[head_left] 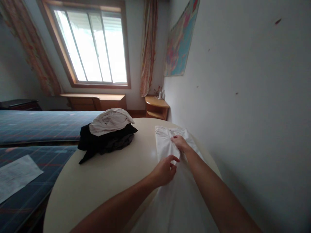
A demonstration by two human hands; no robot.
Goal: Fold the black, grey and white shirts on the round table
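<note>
White trousers (167, 204) lie lengthwise on the right side of the table, their waistband at the far end and the rest running toward me. My right hand (180, 143) pinches the fabric just below the waistband. Nearer to me, my left hand (165, 170) hovers over or rests lightly on the cloth, fingers loosely curled and apart, with nothing visible in them. Whether its fingertips touch the fabric is hard to see. To the left is a crumpled pile: a pale pinkish garment (110, 121) on top of black clothes (107, 140).
The round cream table (70, 187) stands close to the white wall (255, 129) on my right. On the left are plaid-covered beds (48, 124), with a sheet of paper (19, 174) on the nearer one. A desk (111, 101) and corner shelf (156, 102) stand beyond.
</note>
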